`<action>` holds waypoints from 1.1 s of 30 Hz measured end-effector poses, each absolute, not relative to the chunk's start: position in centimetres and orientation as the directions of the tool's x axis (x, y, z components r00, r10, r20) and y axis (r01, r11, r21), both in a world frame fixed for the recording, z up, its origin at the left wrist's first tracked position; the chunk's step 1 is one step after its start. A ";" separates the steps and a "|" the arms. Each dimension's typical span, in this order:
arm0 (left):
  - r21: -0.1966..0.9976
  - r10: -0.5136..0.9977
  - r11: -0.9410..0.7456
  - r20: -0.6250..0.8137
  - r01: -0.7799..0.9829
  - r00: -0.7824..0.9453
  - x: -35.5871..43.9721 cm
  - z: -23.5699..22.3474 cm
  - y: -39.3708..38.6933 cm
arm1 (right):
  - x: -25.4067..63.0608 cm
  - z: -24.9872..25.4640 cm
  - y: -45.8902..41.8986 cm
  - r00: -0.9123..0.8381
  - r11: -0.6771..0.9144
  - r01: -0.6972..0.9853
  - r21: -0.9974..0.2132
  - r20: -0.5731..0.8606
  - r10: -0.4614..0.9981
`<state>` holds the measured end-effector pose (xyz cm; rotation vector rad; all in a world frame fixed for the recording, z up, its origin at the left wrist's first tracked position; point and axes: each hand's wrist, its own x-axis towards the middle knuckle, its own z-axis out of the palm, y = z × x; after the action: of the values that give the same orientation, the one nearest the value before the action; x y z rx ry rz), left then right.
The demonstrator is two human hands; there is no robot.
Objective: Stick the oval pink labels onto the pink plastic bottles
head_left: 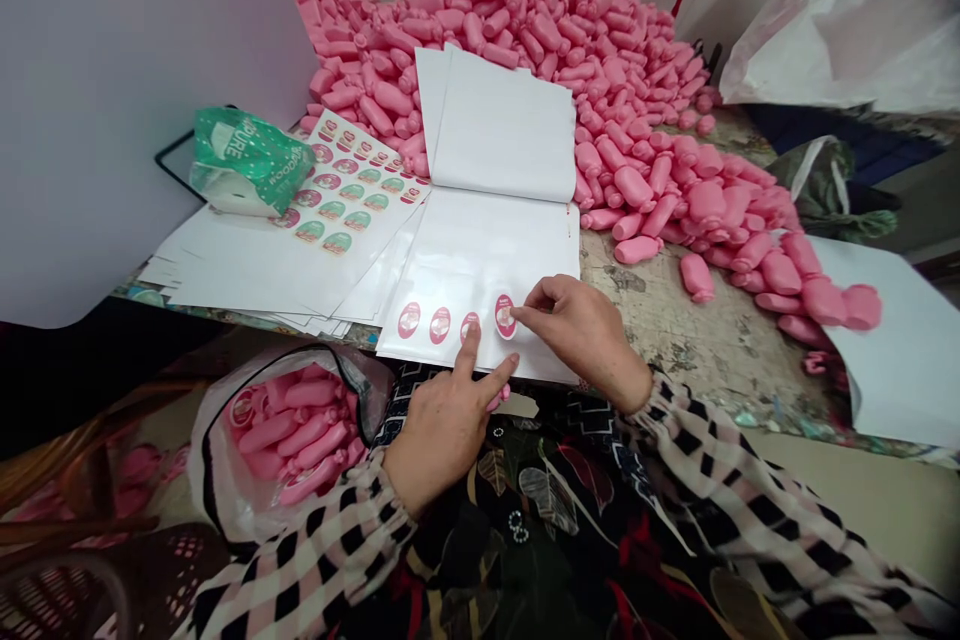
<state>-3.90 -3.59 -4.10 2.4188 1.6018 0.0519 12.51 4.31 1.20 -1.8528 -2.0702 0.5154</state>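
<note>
My right hand pinches an oval pink sticker at its right edge, on or just over the glossy white sticker sheet. To its left, a row of similar oval stickers lies along the sheet's lower part. My left hand rests at the sheet's front edge, index finger over the third sticker and thumb stretched toward the right. Beneath that hand the end of a pink bottle peeks out, the rest hidden by the curled fingers.
A large heap of pink bottles covers the table's back and right. At left, a green tissue pack sits on printed sticker sheets. A white bag with pink bottles stands below the table's front edge. Another white sheet lies far right.
</note>
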 end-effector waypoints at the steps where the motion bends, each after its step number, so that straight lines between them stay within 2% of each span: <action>1: 0.232 0.909 -0.372 -0.105 0.899 0.403 -4.0 -4.1 -3.6 | 12.7 1.2 4.3 -0.108 0.097 0.874 -0.476 0.004 0.994; 3: 0.282 0.904 -0.374 -0.100 0.884 0.415 -4.2 -4.1 -3.7 | 13.3 1.0 4.3 -0.100 0.093 0.855 -0.510 0.014 0.995; 5: 0.386 0.901 -0.370 -0.072 0.845 0.427 -4.6 -4.1 -4.1 | 13.9 0.4 4.1 -0.090 0.084 0.815 -0.573 0.019 0.996; 8: 0.666 0.926 -0.290 0.016 0.687 0.376 -5.3 -3.4 -4.8 | 14.7 -0.4 3.7 -0.054 0.050 0.661 -0.749 0.019 0.998; 10: 0.894 0.969 -0.081 -0.032 0.440 0.243 -5.4 -2.5 -4.8 | 14.9 -0.4 3.3 -0.025 0.023 0.483 -0.875 0.012 1.000; 11: 0.967 0.976 0.064 -0.112 0.248 0.187 -5.3 -2.0 -4.6 | 14.8 -0.3 3.0 -0.019 0.012 0.394 -0.919 0.005 1.000; 12: 0.976 0.961 0.217 -0.218 0.029 0.167 -5.2 -1.5 -4.2 | 14.6 0.0 2.7 -0.021 0.005 0.316 -0.949 -0.002 1.000; 13: 0.918 0.928 0.353 -0.318 -0.183 0.192 -4.9 -1.0 -3.7 | 14.4 0.4 2.3 -0.031 0.003 0.257 -0.967 -0.005 0.999; 15: 0.701 0.857 0.516 -0.422 -0.492 0.297 -4.3 -0.2 -2.4 | 13.7 1.1 1.5 -0.067 0.006 0.200 -0.980 -0.008 0.998; 17: 0.528 0.822 0.561 -0.443 -0.637 0.357 -3.7 0.0 -1.2 | 13.0 1.7 0.8 -0.094 0.000 0.202 -0.979 -0.019 0.995; 18: 0.483 0.818 0.562 -0.447 -0.672 0.363 -3.3 0.0 -0.7 | 12.7 1.9 0.5 -0.099 -0.005 0.213 -0.977 -0.026 0.995; 20: 0.451 0.814 0.560 -0.455 -0.695 0.361 -2.8 -0.3 -0.1 | 12.5 2.1 0.0 -0.108 -0.016 0.236 -0.972 -0.042 0.993; 27: 0.479 0.786 0.609 -0.471 -0.632 0.401 -1.9 -0.8 -0.1 | 12.8 0.9 -0.4 -0.142 0.012 0.257 -0.966 -0.025 0.990; 33: 0.495 0.824 0.556 -0.438 -0.668 0.361 -2.0 -0.9 -0.1 | 12.6 -0.3 -0.6 -0.156 0.053 0.315 -0.948 0.004 0.988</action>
<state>-1.96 -0.07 -0.86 0.2492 0.7109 0.9737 12.63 -0.55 -0.25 -1.3450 -1.5784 1.1302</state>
